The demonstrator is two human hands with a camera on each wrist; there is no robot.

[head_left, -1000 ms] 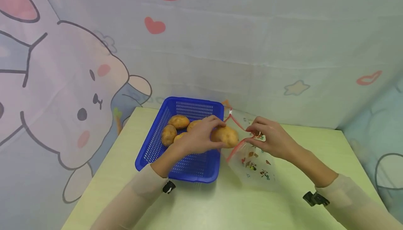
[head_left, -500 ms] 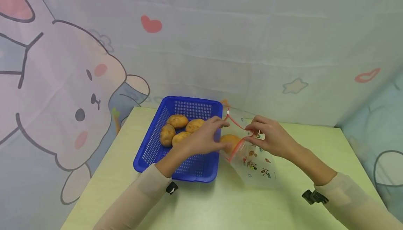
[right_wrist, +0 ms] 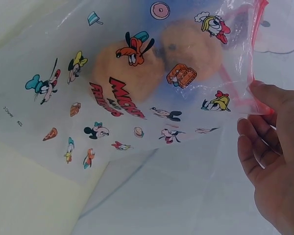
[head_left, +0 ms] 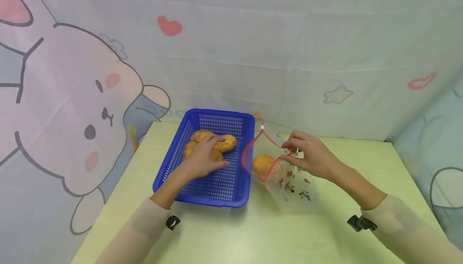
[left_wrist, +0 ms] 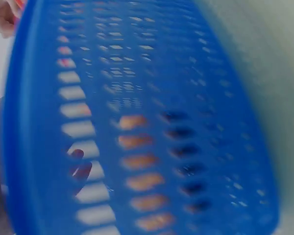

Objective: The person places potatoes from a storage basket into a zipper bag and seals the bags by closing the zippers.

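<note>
Here, three potatoes [head_left: 217,145] in basket [head_left: 217,185], one potato [head_left: 262,163] in bag [head_left: 293,183]

Both arms reach forward over the desk in pale, close-fitting sleeves, a black clip at each wrist. The left hand [head_left: 203,160] lies palm down toward the desk's far left edge, fingers curled downward over what lies beneath it. The right hand [head_left: 307,156], held raised near the far edge, keeps a pinching grip between thumb and fingertips.
</note>
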